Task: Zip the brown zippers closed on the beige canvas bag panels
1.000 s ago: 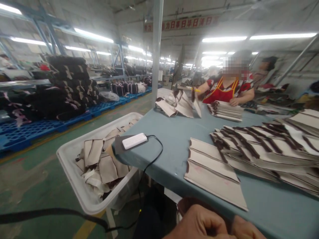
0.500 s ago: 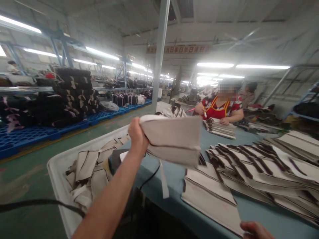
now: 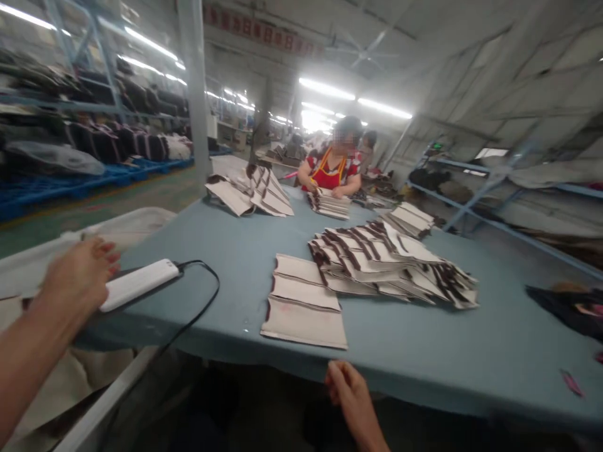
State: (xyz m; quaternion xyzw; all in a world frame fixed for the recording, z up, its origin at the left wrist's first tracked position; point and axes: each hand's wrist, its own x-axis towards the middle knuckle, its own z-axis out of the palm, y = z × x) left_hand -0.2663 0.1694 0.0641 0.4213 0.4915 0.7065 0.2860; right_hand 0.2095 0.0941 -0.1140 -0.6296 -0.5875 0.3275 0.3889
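Note:
My left hand is over the white bin at the table's left edge, its fingers loosely apart and nothing held in them. Just beside its fingertips lies a white power strip with a black cord. My right hand hovers at the table's front edge, fingers curled together, with no object visible in them. The closest thing to it is a short row of overlapping beige fabric panels with dark edges. Behind these spreads a larger overlapping pile of beige panels with dark brown strips.
The blue-green table fills the middle. Left of it stands the white bin, with beige pieces inside. More panels lie at the back left. Across the table a person in a red apron handles a stack of panels.
The beige folded panel is gone from my left hand, which has moved left and down over the bin. The view has swung right. My right hand shows more fully at the table's edge.

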